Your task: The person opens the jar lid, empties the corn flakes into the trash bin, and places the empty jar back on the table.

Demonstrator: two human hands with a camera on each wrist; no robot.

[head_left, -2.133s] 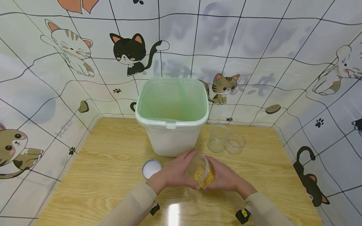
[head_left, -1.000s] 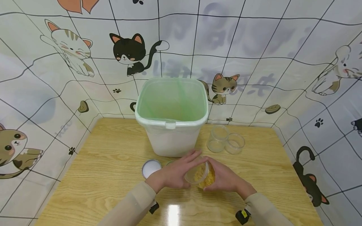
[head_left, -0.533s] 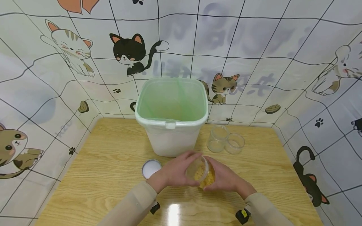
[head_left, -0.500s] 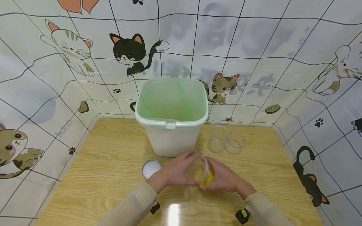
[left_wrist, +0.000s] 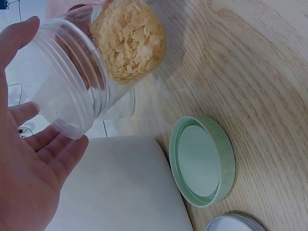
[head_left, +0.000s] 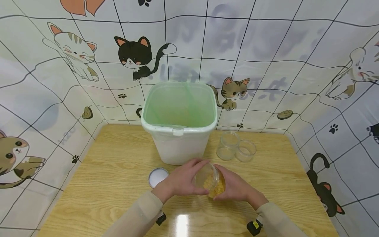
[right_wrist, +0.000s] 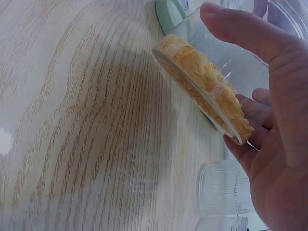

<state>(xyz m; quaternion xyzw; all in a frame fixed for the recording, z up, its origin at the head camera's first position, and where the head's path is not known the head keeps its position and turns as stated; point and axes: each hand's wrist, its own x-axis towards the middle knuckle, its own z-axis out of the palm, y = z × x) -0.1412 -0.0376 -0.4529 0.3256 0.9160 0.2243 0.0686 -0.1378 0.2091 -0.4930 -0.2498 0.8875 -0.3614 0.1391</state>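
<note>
Between both hands is a clear jar [left_wrist: 114,94] partly filled with yellow flakes [left_wrist: 130,41], tilted with its mouth end to the left. My right hand [head_left: 235,186] grips the flake-filled base end, thumb on one side and fingers on the other, as the right wrist view shows. At the wide clear mouth end, my left hand [head_left: 184,179] holds the rim, fingers along its far side and thumb opposite. A green screw lid [left_wrist: 228,161] lies below in the left wrist view, hidden by my left hand in the head view.
A white bin [head_left: 181,146] with a green liner stands at the back. Right of it are two clear jars [head_left: 228,148], side by side. A silver-rimmed lid [head_left: 158,176] lies by my left wrist. Cat-patterned walls border the wooden table [head_left: 118,164].
About a second ago my left hand's fingers lay more over the clear mouth end, with a green edge showing behind. Now they grip its side. The right hand stays put.
</note>
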